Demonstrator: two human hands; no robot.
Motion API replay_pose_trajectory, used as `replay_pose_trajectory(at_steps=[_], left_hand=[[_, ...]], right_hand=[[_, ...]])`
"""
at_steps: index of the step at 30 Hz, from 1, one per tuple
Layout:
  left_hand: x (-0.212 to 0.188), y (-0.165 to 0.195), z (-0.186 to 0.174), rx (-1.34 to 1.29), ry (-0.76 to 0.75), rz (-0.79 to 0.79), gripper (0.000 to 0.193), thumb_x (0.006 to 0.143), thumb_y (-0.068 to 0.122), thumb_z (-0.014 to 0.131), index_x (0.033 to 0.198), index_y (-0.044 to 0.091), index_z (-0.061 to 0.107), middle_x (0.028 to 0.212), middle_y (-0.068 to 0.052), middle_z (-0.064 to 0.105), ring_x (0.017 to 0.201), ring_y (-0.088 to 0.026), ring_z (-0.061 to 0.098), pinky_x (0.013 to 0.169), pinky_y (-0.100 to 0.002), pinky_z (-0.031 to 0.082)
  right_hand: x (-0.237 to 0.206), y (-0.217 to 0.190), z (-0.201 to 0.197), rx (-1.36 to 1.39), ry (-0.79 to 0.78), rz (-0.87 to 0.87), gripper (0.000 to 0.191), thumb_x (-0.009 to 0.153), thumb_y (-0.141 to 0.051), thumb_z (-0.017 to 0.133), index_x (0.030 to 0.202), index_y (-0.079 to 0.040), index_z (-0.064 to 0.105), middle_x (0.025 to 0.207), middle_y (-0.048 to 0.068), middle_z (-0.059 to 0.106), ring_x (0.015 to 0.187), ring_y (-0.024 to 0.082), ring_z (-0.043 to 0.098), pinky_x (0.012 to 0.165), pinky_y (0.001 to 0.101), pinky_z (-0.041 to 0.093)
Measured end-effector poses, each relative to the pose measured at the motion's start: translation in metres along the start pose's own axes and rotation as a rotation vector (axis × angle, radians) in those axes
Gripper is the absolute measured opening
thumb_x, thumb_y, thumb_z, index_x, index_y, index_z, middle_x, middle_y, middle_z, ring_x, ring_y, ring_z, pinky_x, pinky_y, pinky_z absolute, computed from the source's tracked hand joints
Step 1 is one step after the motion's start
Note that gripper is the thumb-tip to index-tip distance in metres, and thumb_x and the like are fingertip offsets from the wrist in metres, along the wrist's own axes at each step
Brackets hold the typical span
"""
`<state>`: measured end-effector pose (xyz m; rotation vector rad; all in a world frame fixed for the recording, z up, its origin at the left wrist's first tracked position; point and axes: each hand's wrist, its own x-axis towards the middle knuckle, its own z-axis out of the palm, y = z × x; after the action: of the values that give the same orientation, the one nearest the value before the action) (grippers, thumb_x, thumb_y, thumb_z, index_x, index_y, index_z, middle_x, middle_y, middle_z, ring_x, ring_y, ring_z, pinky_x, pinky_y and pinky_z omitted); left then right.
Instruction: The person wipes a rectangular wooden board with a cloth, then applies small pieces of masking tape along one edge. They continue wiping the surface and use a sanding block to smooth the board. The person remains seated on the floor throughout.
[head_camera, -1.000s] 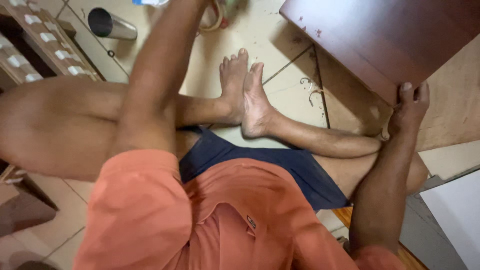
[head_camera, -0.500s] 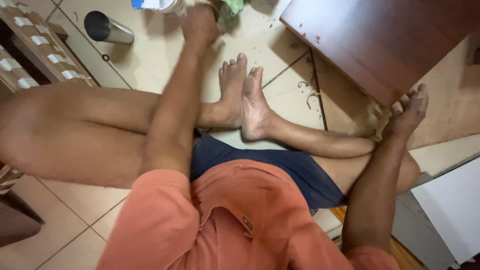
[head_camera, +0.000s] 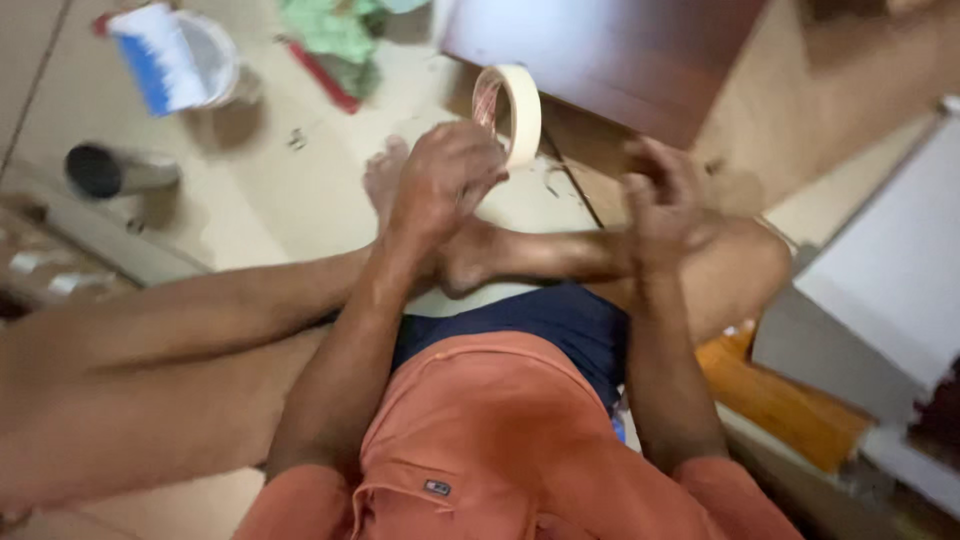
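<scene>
My left hand (head_camera: 440, 178) grips a roll of pale masking tape (head_camera: 514, 112), held upright above my crossed feet. My right hand (head_camera: 665, 195) hovers just to the right of the roll with its fingers curled and apart, holding nothing that I can make out; the frame is blurred there. Both hands are in front of a dark brown wooden panel (head_camera: 610, 55) that lies on the tiled floor.
A white tub (head_camera: 205, 55) with a white and blue object on it stands at the upper left, and a dark metal cylinder (head_camera: 115, 170) lies below it. Green cloth (head_camera: 335, 35) is at the top. White boards (head_camera: 890, 270) and an orange object (head_camera: 775, 395) are on the right.
My left hand has come back from the far floor with the tape roll in it. My right hand has left the panel's edge and moved toward the roll.
</scene>
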<state>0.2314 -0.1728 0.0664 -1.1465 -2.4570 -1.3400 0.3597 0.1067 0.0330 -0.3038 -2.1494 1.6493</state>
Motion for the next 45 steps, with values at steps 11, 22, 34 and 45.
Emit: replay_pose_trajectory(at_steps=[11,22,34,45], left_hand=[[-0.004,0.06,0.011,0.053,-0.127,0.265,0.029,0.084,0.008,0.074,0.114,0.008,0.075,0.123,-0.008,0.07,0.128,-0.029,0.06,0.102,-0.046,0.05],[-0.018,0.072,0.03,-0.77,-0.026,-0.277,0.038,0.096,0.011,0.077,0.13,0.0,0.065,0.134,-0.019,0.066,0.131,-0.032,0.063,0.115,-0.042,0.049],[-0.018,0.068,0.025,-0.68,-0.173,-0.285,0.044,0.09,0.015,0.081,0.13,0.001,0.067,0.13,-0.017,0.068,0.124,-0.031,0.065,0.109,-0.04,0.052],[-0.025,0.061,0.032,-0.668,-0.125,-0.269,0.039,0.089,0.005,0.073,0.127,0.001,0.067,0.134,-0.018,0.064,0.126,-0.031,0.063,0.109,-0.04,0.053]], right_hand=[[-0.018,-0.069,0.015,0.423,-0.255,0.168,0.052,0.095,-0.001,0.081,0.143,0.003,0.061,0.131,0.013,0.068,0.12,0.02,0.066,0.108,0.0352,0.054],[-0.05,-0.045,0.018,-0.014,-0.235,-0.145,0.062,0.088,0.004,0.084,0.14,-0.006,0.053,0.126,0.009,0.066,0.113,0.019,0.069,0.096,0.0314,0.057],[-0.071,-0.022,0.029,0.128,-0.219,0.004,0.058,0.093,0.005,0.078,0.144,-0.004,0.051,0.136,0.012,0.065,0.125,0.021,0.068,0.109,0.0352,0.056],[-0.06,-0.028,0.027,-0.039,-0.233,-0.125,0.057,0.09,0.0,0.078,0.141,-0.004,0.052,0.134,0.013,0.061,0.126,0.022,0.061,0.113,0.0373,0.049]])
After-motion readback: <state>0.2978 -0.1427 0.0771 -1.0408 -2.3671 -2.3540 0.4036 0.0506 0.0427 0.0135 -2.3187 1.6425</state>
